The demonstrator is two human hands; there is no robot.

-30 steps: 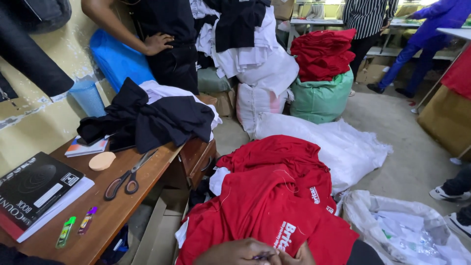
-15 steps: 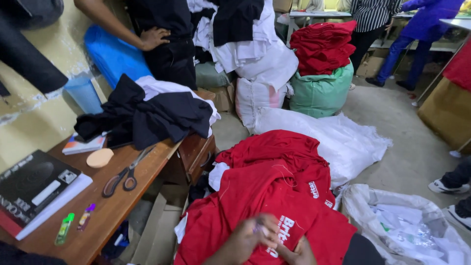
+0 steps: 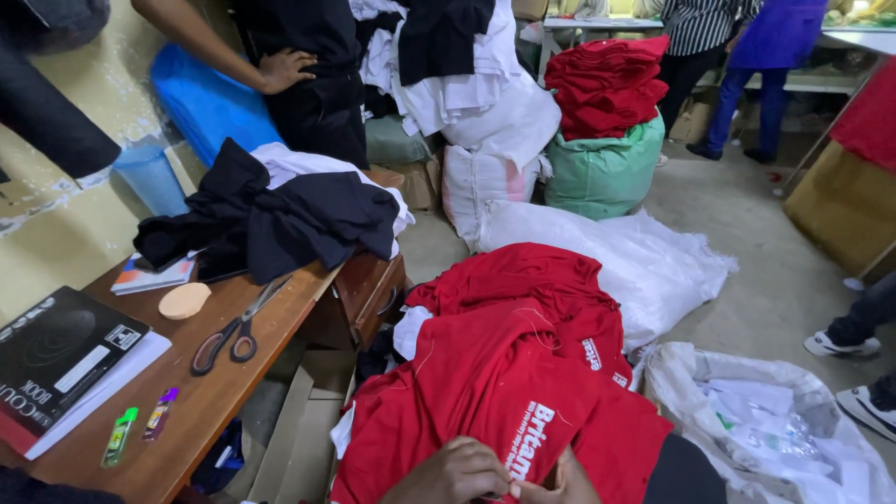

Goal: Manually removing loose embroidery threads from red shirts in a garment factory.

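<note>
Green sack (image 3: 605, 173) far beyond left hand (image 3: 457, 474); white sack (image 3: 485, 182) beside it; clear plastic bag (image 3: 775, 420) right; black book (image 3: 58, 350) with white label, far left.

- The red garment (image 3: 504, 392) under the left hand (image 3: 457, 471) is soft matt knit cloth, with white print that looks smooth and slightly rubbery.
- Beside the garment, the bench (image 3: 224, 392) is brown wood with a dull, worn varnish.
- On the bench, the scissors (image 3: 233, 331) have grey metal blades and dark handles with a faint sheen.
- Behind the scissors, the heap of dark clothes (image 3: 280, 219) is matt woven cloth.
- Left of the scissors, the black book (image 3: 56, 350) has a glossy paper cover.
- Right of the garment, the clear bag (image 3: 775, 429) is thin, crinkled, shiny plastic.
- Behind the garment, the white sack (image 3: 644, 261) is coarse woven plastic.
</note>
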